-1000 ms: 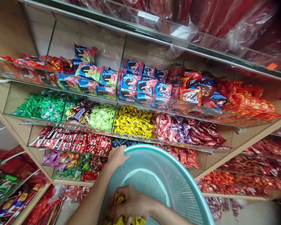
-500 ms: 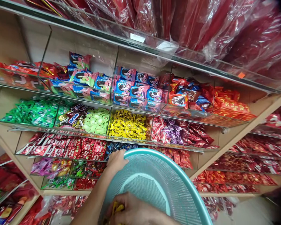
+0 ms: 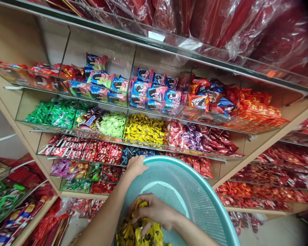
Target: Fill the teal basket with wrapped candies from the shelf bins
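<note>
While green-wrapped candies (image 3: pixel 51 114) sit shelved at left, the left hand (image 3: pixel 136 166) grips the far rim of a teal mesh basket (image 3: pixel 197 198); yellow-wrapped candies (image 3: pixel 143 235) lie inside, some held in the curled right hand (image 3: pixel 154 210); red packets (image 3: pixel 272 174) fill shelving at far right.

We can read SNICKERS in white on the blue panel of a brown chocolate wrapper (image 3: pixel 90 120). Lettering on the biscuit packets (image 3: pixel 156 92) and red-and-white packets (image 3: pixel 64 149) is too small for us to read.
</note>
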{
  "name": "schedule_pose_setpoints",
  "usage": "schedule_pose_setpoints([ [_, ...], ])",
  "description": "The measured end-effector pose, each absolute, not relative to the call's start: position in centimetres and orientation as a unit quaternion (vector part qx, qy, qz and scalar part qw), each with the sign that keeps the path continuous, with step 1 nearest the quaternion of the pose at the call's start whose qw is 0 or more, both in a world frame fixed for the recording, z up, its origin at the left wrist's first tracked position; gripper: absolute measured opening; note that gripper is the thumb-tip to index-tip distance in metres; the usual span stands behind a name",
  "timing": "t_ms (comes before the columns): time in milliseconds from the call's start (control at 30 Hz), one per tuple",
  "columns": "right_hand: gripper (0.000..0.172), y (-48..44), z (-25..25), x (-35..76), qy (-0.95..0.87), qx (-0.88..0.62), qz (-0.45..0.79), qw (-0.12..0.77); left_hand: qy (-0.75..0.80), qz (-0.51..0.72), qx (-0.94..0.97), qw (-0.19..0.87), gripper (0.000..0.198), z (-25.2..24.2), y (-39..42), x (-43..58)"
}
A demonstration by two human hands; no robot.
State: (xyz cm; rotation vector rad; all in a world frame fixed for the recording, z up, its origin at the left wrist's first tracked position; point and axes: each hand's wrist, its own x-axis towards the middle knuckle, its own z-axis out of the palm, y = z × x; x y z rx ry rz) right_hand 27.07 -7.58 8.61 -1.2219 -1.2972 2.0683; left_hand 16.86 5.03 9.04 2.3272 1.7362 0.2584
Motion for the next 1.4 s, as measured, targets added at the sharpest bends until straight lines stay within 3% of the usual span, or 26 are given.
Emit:
schedule_pose_setpoints([
  [533, 0.025, -7.5, 9.4, 29.9, -0.351, -0.415, 0.799, 0.257, 0.582, 0.067, 0.804, 0.107, 0.042, 9.2, 4.2, 17.4],
  [967, 0.031, -7.3, 8.7, 30.2, -0.367, -0.444, 0.788, 0.219, 0.586, 0.056, 0.800, 0.112, 0.042, 9.2, 4.3, 17.8],
  [1400, 0.033, -7.1, 7.2, 30.3, -0.511, -0.479, 0.697, 0.154, 0.571, 0.056, 0.815, 0.088, 0.042, 8.6, 5.7, 18.9],
])
